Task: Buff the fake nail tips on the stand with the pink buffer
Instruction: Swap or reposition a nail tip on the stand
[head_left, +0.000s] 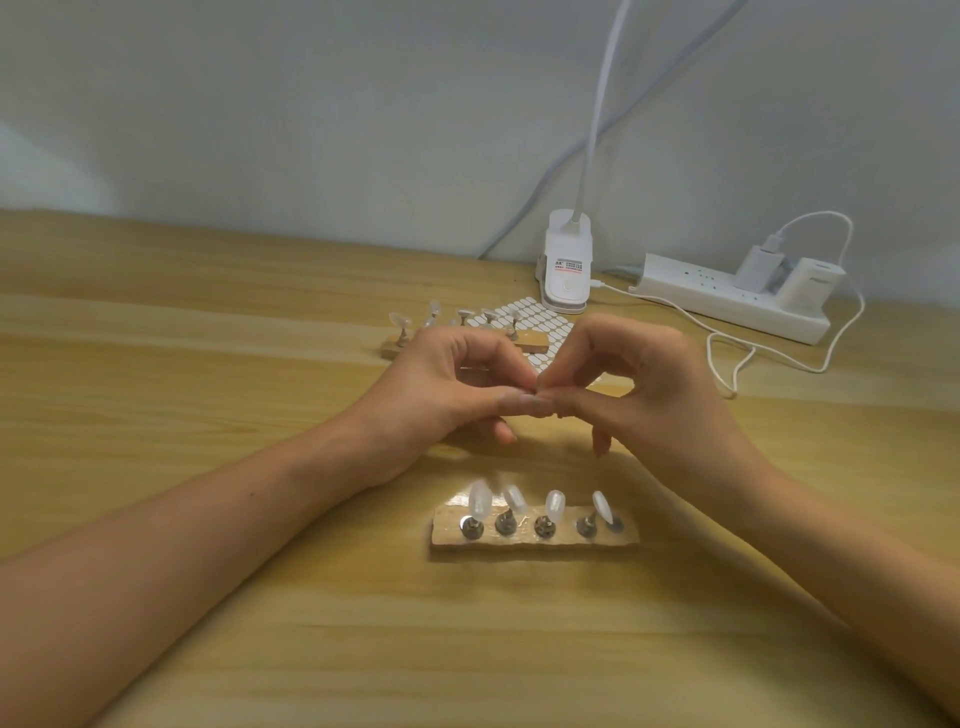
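Near stand (535, 538): four nail tips (554, 505) | left hand (441, 387), right hand (654, 389): fingertips pinched together, contents unclear

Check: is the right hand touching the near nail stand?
Apart. Head view shows bare table between the right hand and the near nail stand.

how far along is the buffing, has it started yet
Done: four clear plastic nail tips sit on the near wooden stand; its right end spot is bare. In hand: left hand and right hand pinch fingertips together, on what I cannot tell. Left: seemingly all buffing; no pink buffer is in view.
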